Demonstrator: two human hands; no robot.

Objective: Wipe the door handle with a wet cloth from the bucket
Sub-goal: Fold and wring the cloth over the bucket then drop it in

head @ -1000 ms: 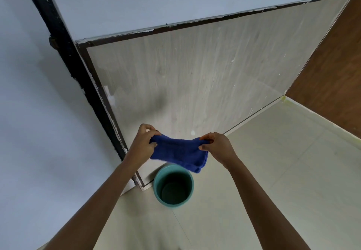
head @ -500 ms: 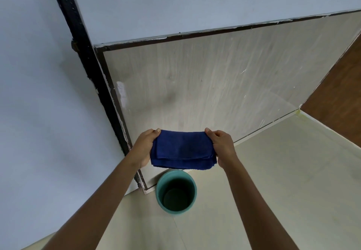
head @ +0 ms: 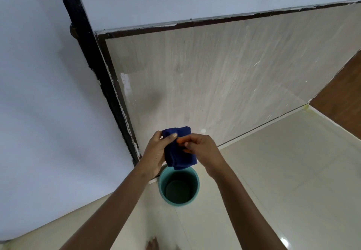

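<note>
Two bare hands hold a dark blue cloth (head: 179,150), folded into a thick upright bundle, directly above a teal bucket (head: 178,186). The left hand (head: 155,155) cups the bundle from the left, thumb pressed over its top corner and fingers curled behind it. The right hand (head: 203,149) meets it from the right, fingertips pinched into the fold near the middle. The cloth looks like plush terry, with layered edges showing along its lower end, which hangs just over the bucket's far rim; whether it is wet cannot be told.

The bucket is round, smooth plastic, standing on the floor at the foot of the black door frame (head: 97,74), its dark inside open to view. Glossy cream floor tiles (head: 283,171) spread wide to the right and near side of it, with a bright glare spot low on the right. Behind the hands rises a pale wood-grain panel (head: 214,83), streaked and scuffed, edged in dark trim with chipped paint. A plain grey-white wall (head: 39,113) fills the left, and a brown wooden surface (head: 343,97) shows at the far right.
</note>
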